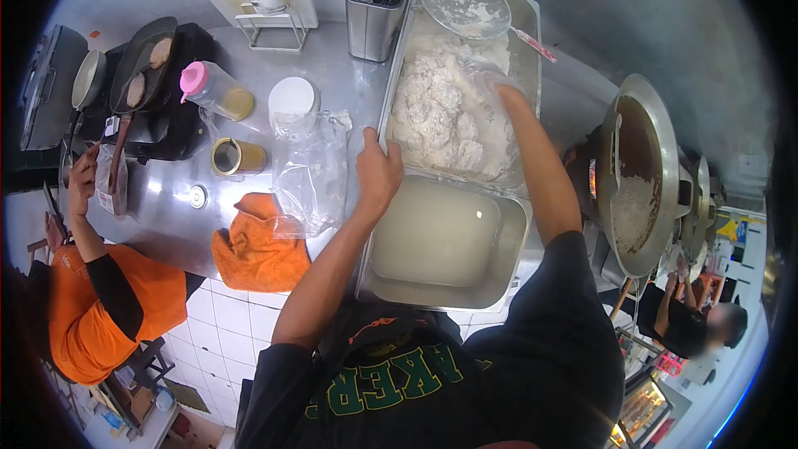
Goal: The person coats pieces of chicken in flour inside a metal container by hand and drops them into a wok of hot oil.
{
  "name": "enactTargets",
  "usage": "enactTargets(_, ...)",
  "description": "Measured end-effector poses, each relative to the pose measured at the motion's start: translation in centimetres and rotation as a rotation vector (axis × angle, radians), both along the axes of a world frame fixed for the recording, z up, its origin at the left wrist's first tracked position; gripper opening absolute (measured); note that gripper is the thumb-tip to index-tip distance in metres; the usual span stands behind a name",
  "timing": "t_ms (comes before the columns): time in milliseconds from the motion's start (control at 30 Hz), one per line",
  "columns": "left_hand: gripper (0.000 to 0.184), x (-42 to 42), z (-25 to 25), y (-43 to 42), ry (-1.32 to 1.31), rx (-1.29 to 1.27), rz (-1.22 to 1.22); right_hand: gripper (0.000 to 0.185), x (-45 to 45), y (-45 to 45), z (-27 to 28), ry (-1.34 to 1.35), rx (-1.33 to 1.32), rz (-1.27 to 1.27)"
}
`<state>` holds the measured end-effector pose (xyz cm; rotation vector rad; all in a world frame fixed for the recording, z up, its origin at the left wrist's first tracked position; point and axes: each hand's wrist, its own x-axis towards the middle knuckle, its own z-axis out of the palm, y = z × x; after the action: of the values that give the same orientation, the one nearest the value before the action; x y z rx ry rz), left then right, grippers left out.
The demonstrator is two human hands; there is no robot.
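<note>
A long metal tray [387,108] holds white flour [490,145] with lumpy flour-coated pieces [432,104] heaped in it. My left hand [380,173] is closed on the tray's left edge near its front corner. My right hand [490,79], in what looks like a clear plastic glove, reaches into the flour at the right of the heap; its fingers are blurred and whitish, so their pose is unclear. A round sieve [465,2] dusted with flour rests across the tray's far end. Nearer me stands a metal pan of cloudy liquid [432,233].
Right of the tray stands a large wok [644,91] on a burner. To the left are a plastic bag [309,170], an orange cloth [259,249], an open can [237,156] and a pink-lidded bottle [218,91]. A person in orange [125,299] works at a grill pan [150,41].
</note>
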<state>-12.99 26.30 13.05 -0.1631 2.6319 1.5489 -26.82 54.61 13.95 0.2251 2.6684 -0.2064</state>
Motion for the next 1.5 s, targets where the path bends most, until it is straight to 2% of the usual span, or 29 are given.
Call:
enactTargets(167, 0.022, 0.2, 0.1, -0.2, -0.027, -0.012, -0.021, 0.054, -1.2, -2.5, -2.8, 0.081, -0.006, -0.036)
enactTargets(333, 0.022, 0.1, 0.2, 0.0, 0.057, -0.015, -0.022, 0.049, -0.7, -3.2, -6.6, 0.309, -0.043, -0.059)
enactTargets(400, 0.021, -0.1, 0.6, -0.1, -0.067, 0.014, -0.038, 0.044, 0.6, -1.7, -6.6, 0.179, -0.061, 0.260)
enactTargets(433, 0.021, -0.2, 0.5, 0.0, -0.063, 0.018, -0.044, 0.044, 1.2, -1.0, -6.6, 0.183, -0.056, 0.254)
enactTargets(467, 0.021, -0.1, 0.4, 0.0, -0.021, 0.017, -0.036, 0.040, 2.0, -0.5, -6.6, 0.174, -0.088, 0.095)
enactTargets(533, 0.021, -0.1, 0.1, -0.1, 0.021, 0.019, -0.015, 0.037, 1.5, 0.9, -5.9, 0.164, -0.119, -0.050)
enactTargets(600, 0.021, 0.0, -0.1, -0.2, -0.027, 0.032, -0.023, 0.034, 0.8, 2.4, -3.7, 0.156, 0.195, 0.214)
enactTargets(633, 0.021, 0.1, -0.1, -0.2, -0.020, 0.024, -0.024, 0.034, -0.1, 3.3, -3.9, 0.163, 0.188, 0.213)
enactTargets(700, 0.021, 0.0, -0.2, -0.1, 0.012, -0.008, -0.020, 0.032, -4.1, 5.3, -5.1, 0.226, 0.365, 0.246)
enactTargets(733, 0.021, 0.0, 0.4, -0.1, -0.041, 0.015, -0.014, 0.032, -5.9, 7.0, -7.5, 0.250, 0.354, 0.249)
enactTargets(800, 0.020, 0.0, 0.9, 0.2, -0.056, 0.013, 0.010, 0.028, -10.7, 8.8, -13.0, 0.884, 0.135, 0.089)
enactTargets(833, 0.019, 0.1, 0.5, 0.2, -0.009, 0.010, 0.014, 0.028, -12.6, 9.2, -13.8, 0.956, 0.137, 0.066)
enactTargets(967, 0.020, -0.2, 0.3, 0.1, -0.046, -0.022, -0.004, 0.028, -13.8, 5.6, -12.3, 0.663, 0.324, 0.165)
enactTargets(1100, 0.021, -0.2, 0.2, 0.2, -0.070, 0.022, 0.005, 0.027, -12.2, 0.8, -11.5, 0.636, 0.325, 0.375)
enactTargets(1233, 0.021, 0.0, -0.1, 0.0, 0.060, 0.011, -0.012, 0.027, -10.6, -3.9, -9.5, 0.614, 0.285, 0.587)
enactTargets(1267, 0.021, -0.1, -0.1, 0.0, 0.041, 0.003, -0.014, 0.026, -10.3, -4.6, -9.2, 0.571, 0.267, 0.624)
enactTargets(1300, 0.022, -0.1, -0.1, 0.0, 0.020, -0.003, -0.015, 0.028, -10.2, -5.0, -8.8, 0.394, 0.213, 0.650)
enactTargets(1333, 0.022, -0.1, -0.1, 0.1, 0.020, 0.010, -0.016, 0.028, -10.2, -5.3, -8.0, 0.391, 0.226, 0.652)
enactTargets(1400, 0.023, -0.1, -0.3, 0.0, -0.010, -0.020, -0.023, 0.034, -9.4, -5.6, -6.7, -0.048, 0.046, 0.539)
enactTargets(1433, 0.023, -0.2, -0.4, -0.1, -0.019, -0.032, -0.033, 0.034, -8.7, -5.3, -6.2, -0.047, 0.053, 0.535)
enactTargets(1500, 0.023, -0.1, -0.7, 0.0, 0.028, -0.018, -0.029, 0.041, -7.0, -4.2, -5.3, -0.147, -0.146, 0.349)
